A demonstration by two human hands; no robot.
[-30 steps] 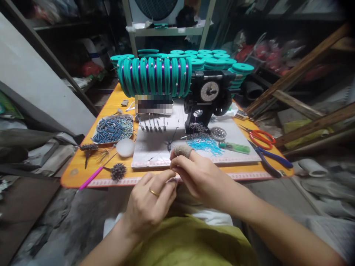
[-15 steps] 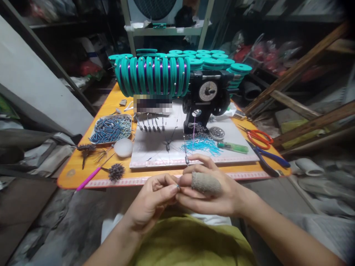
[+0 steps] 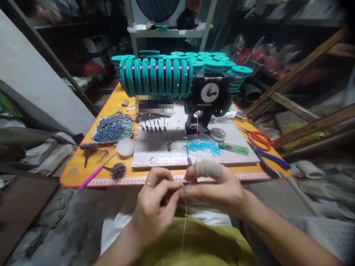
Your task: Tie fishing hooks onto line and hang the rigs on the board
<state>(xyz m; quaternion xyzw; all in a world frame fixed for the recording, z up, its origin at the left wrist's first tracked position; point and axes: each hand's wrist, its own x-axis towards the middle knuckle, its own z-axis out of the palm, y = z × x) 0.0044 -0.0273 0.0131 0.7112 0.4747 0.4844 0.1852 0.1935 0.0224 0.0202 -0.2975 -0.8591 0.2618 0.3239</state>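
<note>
Fingertips pinched, my left hand (image 3: 156, 197), with a ring on one finger, meets my right hand (image 3: 216, 184) just in front of the table's edge. Between them shows a tiny blue piece (image 3: 184, 186), too small to name surely. Both hands pinch at it. A thin pale thread (image 3: 184, 225) hangs from there over the yellow-green cloth on my lap. A grey fabric sleeve (image 3: 208, 170) covers one finger of my right hand, which is bent. Just above that finger hangs a small dark weight (image 3: 189, 161) on a line. Thin blue strips (image 3: 203, 147) lie beyond on the white board (image 3: 155, 157).
Teal spools (image 3: 155, 77) of purple thread sit beside a black dial mechanism (image 3: 209, 92). A tray of blue pieces (image 3: 111, 127), a white round lid (image 3: 125, 147) and a pink-handled tool (image 3: 90, 178) lie left. Orange-handled scissors (image 3: 260, 140) and blue-handled pliers (image 3: 273, 159) lie right.
My right hand's raised fingers have curled in, and its sleeved finger has bent upward. My left hand has turned, showing its ring. A thread now hangs below the hands.
</note>
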